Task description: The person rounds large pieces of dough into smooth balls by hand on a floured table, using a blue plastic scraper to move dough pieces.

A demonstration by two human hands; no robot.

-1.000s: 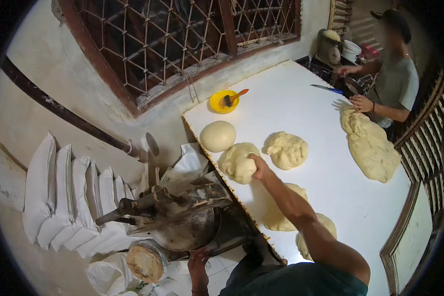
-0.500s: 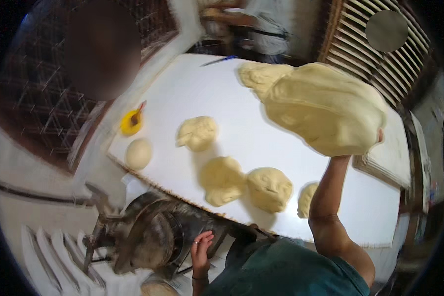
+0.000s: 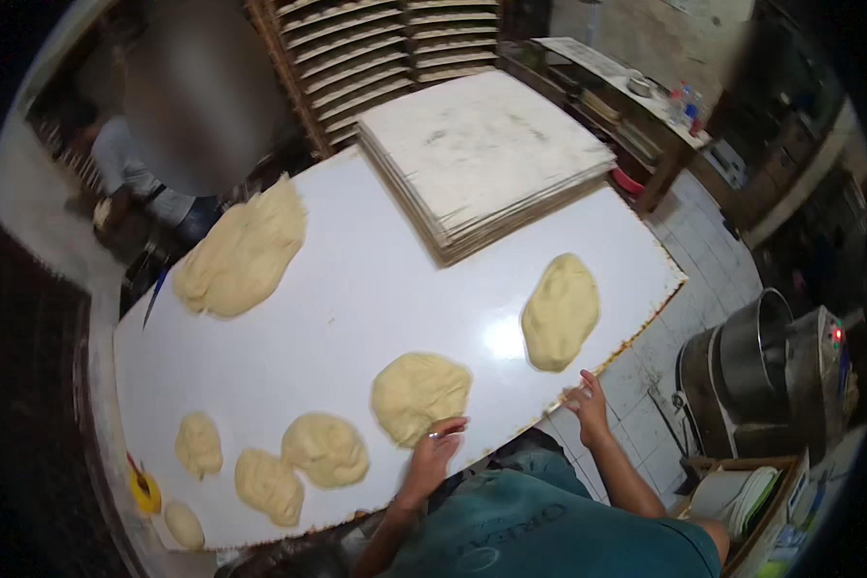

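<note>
My left hand (image 3: 433, 455), a ring on one finger, is at the near edge of a rounded lump of pale yellow dough (image 3: 421, 393). Its fingers are stretched out and hold nothing; whether they touch the dough I cannot tell. By the table's front edge, my right hand (image 3: 588, 405) is open and empty, just short of an oblong dough lump (image 3: 561, 313). A large, folded mass of dough (image 3: 246, 252) lies at the far left of the white table (image 3: 356, 299). Smaller dough lumps (image 3: 325, 450) sit toward the near left, two of them touching.
A stack of floury boards (image 3: 482, 144) covers the table's far right. A yellow bowl (image 3: 145, 489) and a smooth dough ball (image 3: 184, 525) are at the left corner. Behind are a tray rack (image 3: 356, 67) and another person (image 3: 144, 164). A metal mixer (image 3: 751, 356) stands on the right.
The big dough mass was raised on my right hand and now lies on the table, let go. My left hand has come up to the table's front edge. The view has turned right.
</note>
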